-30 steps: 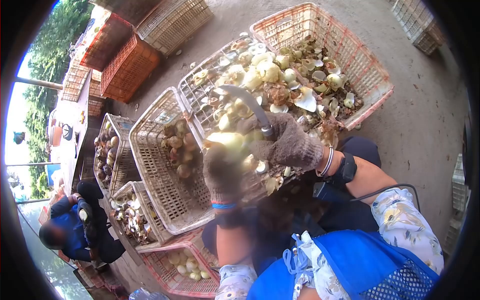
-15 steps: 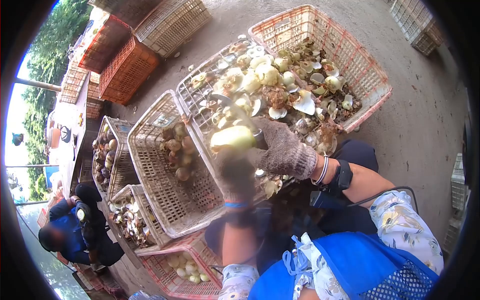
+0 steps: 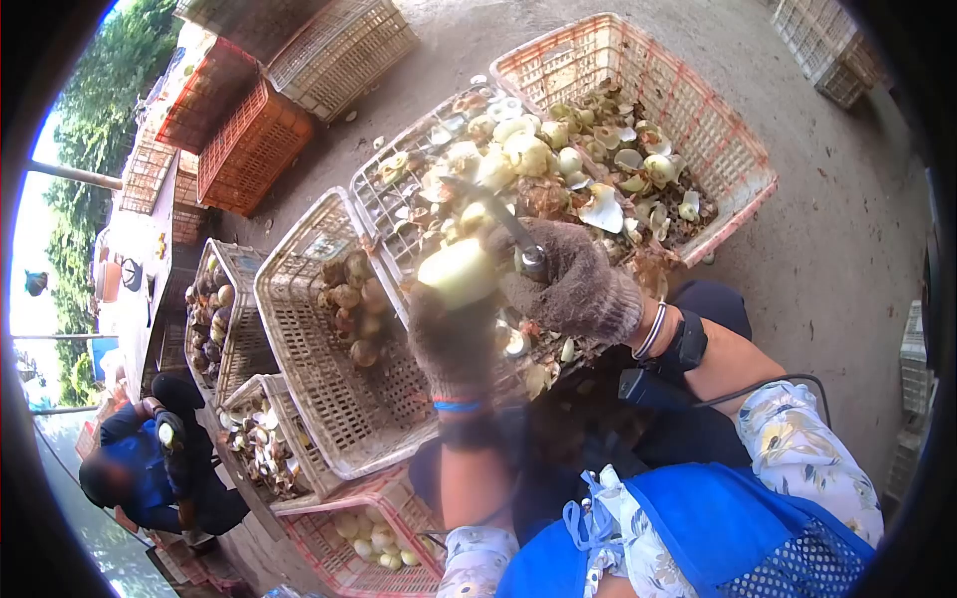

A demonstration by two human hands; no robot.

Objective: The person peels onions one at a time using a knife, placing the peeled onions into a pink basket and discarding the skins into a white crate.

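Observation:
My left hand (image 3: pixel 451 344), in a dark glove and blurred by motion, is closed around a pale peeled onion (image 3: pixel 457 273). Close on its right, my gloved right hand (image 3: pixel 570 284) grips a knife (image 3: pixel 513 227) by its handle. The thin blade points up and left, past the top of the onion. Beneath both hands lies a white grid rack (image 3: pixel 377 189) strewn with onion peels and cut pieces (image 3: pixel 528 154). My left fingertips are hard to make out in the blur.
Beyond the rack stands a red-and-white crate (image 3: pixel 698 110) of peel scraps. To the left, a crate (image 3: pixel 299 234) holds unpeeled onions (image 3: pixel 349 289); below it, a red crate (image 3: pixel 299 528) holds peeled ones. A co-worker (image 3: pixel 159 458) sits at far left. Orange crates (image 3: pixel 254 149) are stacked behind.
The onion has been turned in my left hand and shows a paler side. My right hand has shifted slightly right and the knife has swung, its handle end now showing.

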